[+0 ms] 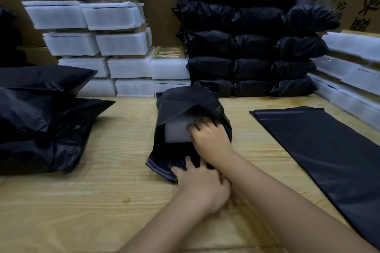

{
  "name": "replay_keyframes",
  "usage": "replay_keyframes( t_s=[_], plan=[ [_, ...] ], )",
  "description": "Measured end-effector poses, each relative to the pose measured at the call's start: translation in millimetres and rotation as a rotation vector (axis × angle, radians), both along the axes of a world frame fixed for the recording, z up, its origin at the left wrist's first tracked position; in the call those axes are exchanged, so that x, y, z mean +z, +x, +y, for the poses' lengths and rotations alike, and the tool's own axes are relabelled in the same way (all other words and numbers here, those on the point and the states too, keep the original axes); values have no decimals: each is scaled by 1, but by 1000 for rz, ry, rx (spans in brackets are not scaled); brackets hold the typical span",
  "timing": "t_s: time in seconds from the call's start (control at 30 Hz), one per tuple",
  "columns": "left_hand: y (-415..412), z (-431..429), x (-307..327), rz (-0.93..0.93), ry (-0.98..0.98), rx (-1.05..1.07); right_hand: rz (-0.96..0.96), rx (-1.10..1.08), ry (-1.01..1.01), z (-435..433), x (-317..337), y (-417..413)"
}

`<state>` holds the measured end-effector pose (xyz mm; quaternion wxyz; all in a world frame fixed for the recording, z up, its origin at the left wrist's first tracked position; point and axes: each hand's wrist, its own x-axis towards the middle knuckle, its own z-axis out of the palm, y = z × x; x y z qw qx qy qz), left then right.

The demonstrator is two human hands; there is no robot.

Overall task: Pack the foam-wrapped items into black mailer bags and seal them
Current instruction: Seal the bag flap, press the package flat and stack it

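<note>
Head view shows the black mailer bag (181,104) lying mid-tabletop (102,191), mouth toward the near edge, with the foam-wrapped item (176,131) partly inside and its white face showing. The right hand (209,139) is in the mouth, slightly bent fingers laid on the foam; the thumb is hidden, so I cannot tell whether it grips or only pushes. The left hand (201,187) presses the bag's near lip flat with spread fingers (188,162). To finish well, pin that lip firmly, slide the block square toward the far edge until it seats at the bottom, and leave the flap slack and uncreased for sealing.
</note>
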<state>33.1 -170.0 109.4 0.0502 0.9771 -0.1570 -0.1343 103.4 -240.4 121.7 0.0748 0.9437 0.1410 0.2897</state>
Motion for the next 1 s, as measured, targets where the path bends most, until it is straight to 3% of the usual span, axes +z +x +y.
replay_keyframes(
  t_s=[0.1, 0.17, 0.23, 0.37, 0.57, 0.77, 0.87, 1.0],
  plan=[
    [17, 13, 15, -56, -132, 43, 95, -118, 52, -10, 1, 0],
    [30, 24, 20, -218, -329, 118, 130, -196, -20, -17, 4, -1],
    [43, 27, 17, -395, -396, 155, 195, -278, -150, -19, 5, -6],
    [62, 18, -5, -425, -326, 170, 381, -387, -234, -25, 1, -13],
    [64, 18, -33, -389, -173, 174, 532, -359, -268, -37, -5, -25],
    [60, 24, -31, -275, -132, 107, 353, -110, 118, 4, -10, -31],
    [72, 30, -19, -368, -320, 225, 419, -175, 329, -4, -11, -18],
    [83, 34, -22, -405, -381, 304, 402, -201, 357, -15, -22, -3]
  ],
)
